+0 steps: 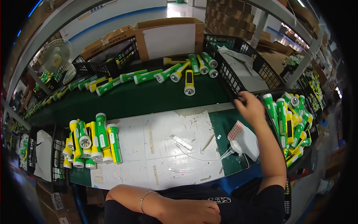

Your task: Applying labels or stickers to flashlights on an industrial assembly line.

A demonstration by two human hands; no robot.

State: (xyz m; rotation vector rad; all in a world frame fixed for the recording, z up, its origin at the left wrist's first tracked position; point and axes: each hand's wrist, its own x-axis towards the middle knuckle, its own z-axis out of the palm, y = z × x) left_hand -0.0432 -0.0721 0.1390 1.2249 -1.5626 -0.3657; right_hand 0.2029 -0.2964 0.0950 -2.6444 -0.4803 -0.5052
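My right hand (251, 108) reaches forward with its fingers curled at the near corner of a black plastic crate (228, 76); fingers and thumb appear to grip the rim. Inside that crate lie grey-white sheets (242, 67). My left hand (194, 211) rests across my body at the lower edge, back of the hand up, and its fingers are mostly hidden. A yellow flashlight (189, 83) with a dark panel lies left of the crate on the green surface. To the right of my right forearm, a heap of green and yellow flashlights (294, 123) fills another crate.
A pile of flashlights (93, 140) sits at the left of the white work board (134, 149). White cables with a round plug (235, 146) lie at its right. A row of flashlights (145, 76) runs along the green surface. A fan (56, 56) stands far left, beside cardboard boxes (140, 41).
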